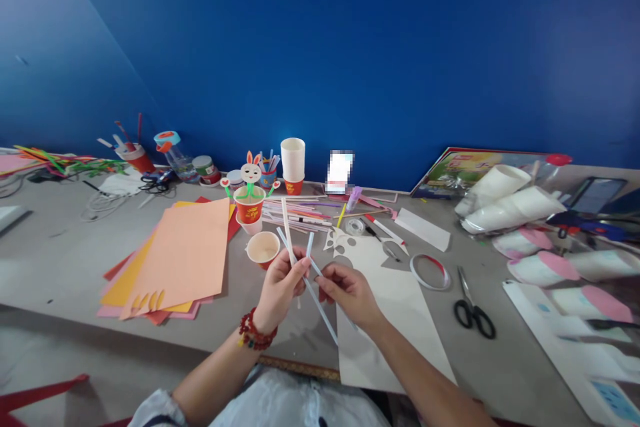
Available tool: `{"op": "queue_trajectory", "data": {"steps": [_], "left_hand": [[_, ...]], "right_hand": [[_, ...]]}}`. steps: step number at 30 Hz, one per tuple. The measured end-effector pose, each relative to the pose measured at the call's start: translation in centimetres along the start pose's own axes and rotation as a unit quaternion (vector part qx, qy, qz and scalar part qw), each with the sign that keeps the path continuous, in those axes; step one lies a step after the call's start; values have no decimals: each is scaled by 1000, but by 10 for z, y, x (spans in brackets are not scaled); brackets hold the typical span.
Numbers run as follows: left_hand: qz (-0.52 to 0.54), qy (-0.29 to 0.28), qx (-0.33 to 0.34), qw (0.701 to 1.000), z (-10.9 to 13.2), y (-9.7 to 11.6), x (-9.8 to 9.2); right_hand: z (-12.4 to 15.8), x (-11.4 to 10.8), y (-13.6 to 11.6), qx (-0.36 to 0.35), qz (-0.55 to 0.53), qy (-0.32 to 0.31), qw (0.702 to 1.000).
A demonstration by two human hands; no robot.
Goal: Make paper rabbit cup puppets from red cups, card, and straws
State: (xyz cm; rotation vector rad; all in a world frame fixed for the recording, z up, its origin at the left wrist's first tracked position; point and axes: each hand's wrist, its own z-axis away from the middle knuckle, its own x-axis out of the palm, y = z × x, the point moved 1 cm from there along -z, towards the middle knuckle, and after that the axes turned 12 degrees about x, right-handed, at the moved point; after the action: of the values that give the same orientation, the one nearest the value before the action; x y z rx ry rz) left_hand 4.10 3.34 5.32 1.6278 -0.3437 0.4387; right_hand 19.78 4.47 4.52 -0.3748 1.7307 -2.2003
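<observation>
Straws (322, 313) are crossing at frame centre, a white one pointing up, a blue one slanting lower right; the left hand (286, 280) is gripping them, the right hand (350, 290) pinching one; left of centre, a cup (243, 211) is showing unreadable gold lettering.

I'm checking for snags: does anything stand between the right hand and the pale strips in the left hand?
Nothing visible does: the right hand is at the pale strips, which the left hand holds. The open paper cup stands beyond the left hand, and the white sheet lies below.
</observation>
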Motion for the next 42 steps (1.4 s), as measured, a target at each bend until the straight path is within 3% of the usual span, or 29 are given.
{"op": "queue_trajectory", "data": {"steps": [24, 42], "left_hand": [[5, 0, -31, 999, -16, -27, 3], [11, -8, -34, 999, -15, -31, -2]], "right_hand": [[-18, 1, 26, -2, -73, -10, 997], [-19, 1, 30, 15, -79, -10, 997]]}}
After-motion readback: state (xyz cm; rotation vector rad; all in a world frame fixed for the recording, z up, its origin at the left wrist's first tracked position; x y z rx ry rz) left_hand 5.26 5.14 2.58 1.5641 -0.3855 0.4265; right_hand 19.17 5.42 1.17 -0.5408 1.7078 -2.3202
